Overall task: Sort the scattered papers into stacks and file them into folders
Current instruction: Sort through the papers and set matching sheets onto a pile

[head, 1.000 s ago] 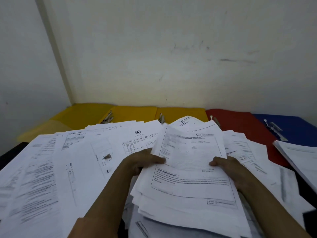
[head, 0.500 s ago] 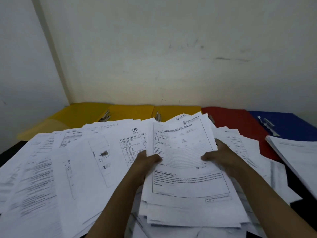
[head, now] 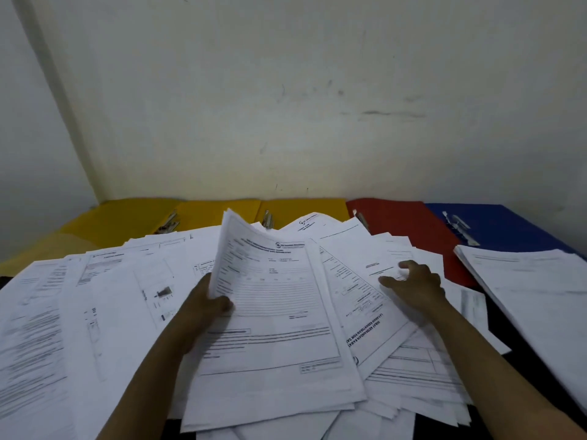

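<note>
papers (head: 273,312) over half-hidden folders (head: 397,223)

This looks like an office corner given over to paperwork: a dark surface (head: 536,369) pushed against a plain, scuffed white wall (head: 317,106) is buried under loose printed forms (head: 104,300), many with letterheads, ruled boxes and lines of typed text. Along the wall lies a row of flat folders, opened out, with metal fasteners showing: three yellow folders (head: 219,214), a red folder (head: 400,223) and a blue folder (head: 508,227). A separate stack of sheets (head: 533,281) lies at the right, partly over the blue one.
</note>
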